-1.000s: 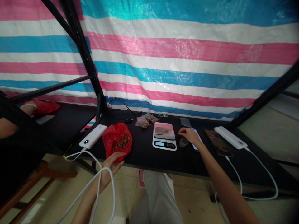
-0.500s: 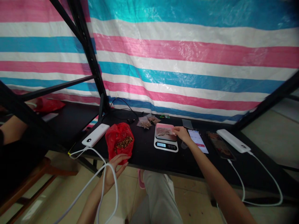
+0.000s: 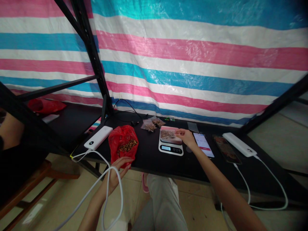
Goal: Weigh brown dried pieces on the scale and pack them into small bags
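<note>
With its fingertips pinched together, my right hand holds the right end of a small clear zip bag of brown bits over the plate of a white kitchen scale, whose display is lit. My left hand grips the near rim of a red plastic bag, fingers on top and thumb underneath. The red bag lies with its mouth spread, showing a heap of small brown and yellowish pieces. Behind the scale, several filled zip bags lie together.
A phone and a darker phone lie right of the scale. White power banks flank the work area, and a white cable loops before my left arm. Another person's arm is at the far left. A black post stands left.
The small zip bag has moved slightly left over the scale with my right hand. My left hand stays at the red bag. The other person's arm has shifted left and lower.
</note>
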The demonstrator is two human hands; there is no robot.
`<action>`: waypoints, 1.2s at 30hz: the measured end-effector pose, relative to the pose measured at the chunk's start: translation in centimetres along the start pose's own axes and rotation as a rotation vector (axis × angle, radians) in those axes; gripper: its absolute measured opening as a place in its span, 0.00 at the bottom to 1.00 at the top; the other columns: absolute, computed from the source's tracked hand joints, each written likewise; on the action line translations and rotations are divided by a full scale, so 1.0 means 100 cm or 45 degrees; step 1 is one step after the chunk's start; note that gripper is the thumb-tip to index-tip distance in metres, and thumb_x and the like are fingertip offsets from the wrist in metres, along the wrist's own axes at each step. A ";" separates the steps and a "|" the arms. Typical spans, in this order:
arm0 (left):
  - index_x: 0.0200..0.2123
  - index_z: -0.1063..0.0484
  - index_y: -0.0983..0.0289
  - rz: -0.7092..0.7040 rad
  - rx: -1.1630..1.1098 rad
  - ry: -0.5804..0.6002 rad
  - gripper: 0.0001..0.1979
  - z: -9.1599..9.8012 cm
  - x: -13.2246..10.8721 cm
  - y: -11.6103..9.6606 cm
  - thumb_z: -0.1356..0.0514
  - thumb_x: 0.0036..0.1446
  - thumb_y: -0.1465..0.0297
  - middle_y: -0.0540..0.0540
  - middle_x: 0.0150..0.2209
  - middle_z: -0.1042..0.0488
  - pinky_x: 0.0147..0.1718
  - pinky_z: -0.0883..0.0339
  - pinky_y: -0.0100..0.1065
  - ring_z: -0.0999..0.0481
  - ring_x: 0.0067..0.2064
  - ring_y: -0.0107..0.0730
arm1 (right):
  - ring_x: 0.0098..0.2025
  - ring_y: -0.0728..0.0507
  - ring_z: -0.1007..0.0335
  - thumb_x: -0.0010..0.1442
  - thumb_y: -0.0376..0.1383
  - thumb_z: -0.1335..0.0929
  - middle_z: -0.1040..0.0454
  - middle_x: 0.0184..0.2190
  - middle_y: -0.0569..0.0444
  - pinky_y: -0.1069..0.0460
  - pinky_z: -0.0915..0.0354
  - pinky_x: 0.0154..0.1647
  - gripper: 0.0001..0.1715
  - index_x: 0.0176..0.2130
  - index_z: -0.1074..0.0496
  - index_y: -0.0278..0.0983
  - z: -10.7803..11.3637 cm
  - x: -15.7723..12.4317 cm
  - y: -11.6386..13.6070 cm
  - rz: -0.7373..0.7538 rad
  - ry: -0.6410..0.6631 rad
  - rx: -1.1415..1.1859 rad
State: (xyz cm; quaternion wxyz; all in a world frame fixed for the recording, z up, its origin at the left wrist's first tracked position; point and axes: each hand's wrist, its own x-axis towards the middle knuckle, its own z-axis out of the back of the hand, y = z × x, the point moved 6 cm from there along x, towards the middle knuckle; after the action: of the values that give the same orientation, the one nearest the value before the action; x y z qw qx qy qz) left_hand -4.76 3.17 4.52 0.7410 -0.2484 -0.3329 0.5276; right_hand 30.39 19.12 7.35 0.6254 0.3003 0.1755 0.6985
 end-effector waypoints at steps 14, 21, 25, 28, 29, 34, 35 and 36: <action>0.48 0.31 0.59 -0.030 0.000 0.024 0.16 0.000 -0.003 0.000 0.50 0.59 0.65 0.57 0.48 0.29 0.50 0.36 0.40 0.31 0.51 0.37 | 0.41 0.44 0.34 0.60 0.31 0.41 0.29 0.37 0.50 0.52 0.38 0.39 0.12 0.41 0.31 0.37 0.028 -0.028 0.102 0.691 -0.089 -0.671; 0.47 0.30 0.58 -0.097 0.029 -0.019 0.15 -0.002 -0.005 0.008 0.48 0.58 0.65 0.57 0.46 0.28 0.47 0.33 0.38 0.29 0.49 0.37 | 0.41 0.44 0.35 0.60 0.30 0.41 0.30 0.37 0.49 0.53 0.38 0.38 0.11 0.40 0.32 0.38 0.033 -0.033 0.110 0.752 -0.095 -0.721; 0.47 0.30 0.57 -0.088 0.029 -0.019 0.15 0.004 -0.006 -0.005 0.49 0.58 0.65 0.56 0.46 0.28 0.49 0.35 0.38 0.29 0.49 0.35 | 0.38 0.44 0.32 0.60 0.32 0.41 0.29 0.36 0.49 0.52 0.37 0.37 0.10 0.38 0.32 0.38 0.037 -0.024 0.101 0.612 -0.193 -0.581; 0.46 0.30 0.57 -0.091 0.033 -0.019 0.14 0.003 -0.007 -0.006 0.49 0.59 0.65 0.55 0.46 0.28 0.48 0.34 0.37 0.29 0.48 0.35 | 0.33 0.45 0.30 0.57 0.32 0.39 0.28 0.31 0.50 0.52 0.35 0.35 0.07 0.33 0.32 0.36 0.033 -0.011 0.078 0.420 -0.233 -0.327; 0.46 0.30 0.57 -0.096 0.034 -0.020 0.14 0.001 -0.007 -0.004 0.49 0.58 0.65 0.55 0.46 0.28 0.48 0.33 0.37 0.28 0.48 0.35 | 0.30 0.46 0.30 0.55 0.31 0.38 0.27 0.28 0.51 0.52 0.34 0.33 0.06 0.32 0.32 0.36 0.030 -0.006 0.067 0.331 -0.225 -0.223; 0.46 0.30 0.55 -0.124 0.062 -0.039 0.14 -0.008 -0.010 0.006 0.48 0.58 0.64 0.55 0.47 0.29 0.49 0.34 0.40 0.30 0.49 0.37 | 0.20 0.49 0.30 0.51 0.30 0.38 0.26 0.24 0.56 0.55 0.34 0.22 0.13 0.39 0.33 0.36 0.003 0.004 0.015 -0.074 -0.052 0.088; 0.46 0.31 0.54 -0.133 0.081 -0.037 0.14 -0.010 -0.012 0.006 0.48 0.57 0.64 0.55 0.48 0.30 0.50 0.34 0.40 0.31 0.51 0.38 | 0.19 0.49 0.30 0.51 0.30 0.37 0.26 0.26 0.55 0.55 0.34 0.22 0.15 0.41 0.33 0.36 0.001 0.001 0.010 -0.095 -0.046 0.072; 0.46 0.31 0.54 -0.144 0.103 -0.032 0.14 -0.011 -0.013 0.004 0.48 0.57 0.64 0.55 0.49 0.31 0.51 0.35 0.41 0.32 0.52 0.39 | 0.19 0.49 0.30 0.50 0.30 0.37 0.25 0.28 0.54 0.54 0.34 0.23 0.16 0.42 0.33 0.36 0.001 -0.002 0.006 -0.089 -0.059 0.034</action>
State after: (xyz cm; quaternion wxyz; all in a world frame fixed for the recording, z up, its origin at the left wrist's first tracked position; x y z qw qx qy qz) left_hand -4.46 2.06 3.22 0.7748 -0.1925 -0.3342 0.5009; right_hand 29.98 18.79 7.80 0.6492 0.3185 0.1805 0.6667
